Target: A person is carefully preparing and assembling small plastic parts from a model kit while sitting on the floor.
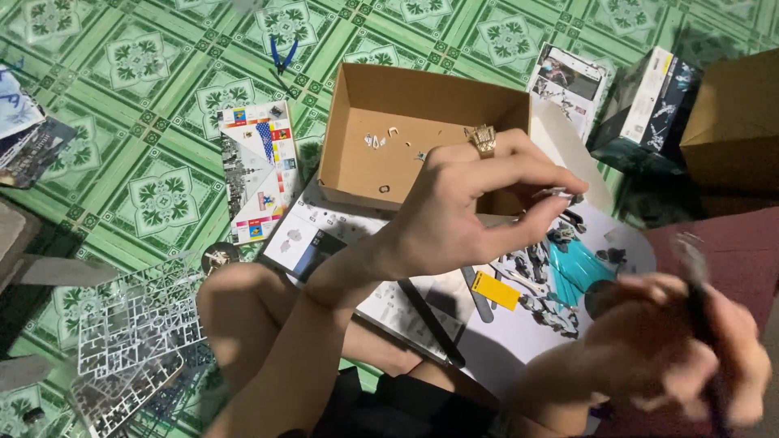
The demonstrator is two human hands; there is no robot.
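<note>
While left hand (466,203) pinches small part (560,193), right hand (682,357) grips tool (696,284)

Your left hand (454,215) wears a yellow metal ring (484,140) and pinches a small pale plastic part (558,193). Your right hand (673,357) grips a dark, matt tool (698,284), blurred. Matt brown cardboard forms the open box (422,101). Glossy printed paper makes the sheet (535,324) beneath. The floor (162,195) is glazed green patterned tile; grey plastic part frames (134,341) lie at its lower left edge.
</note>
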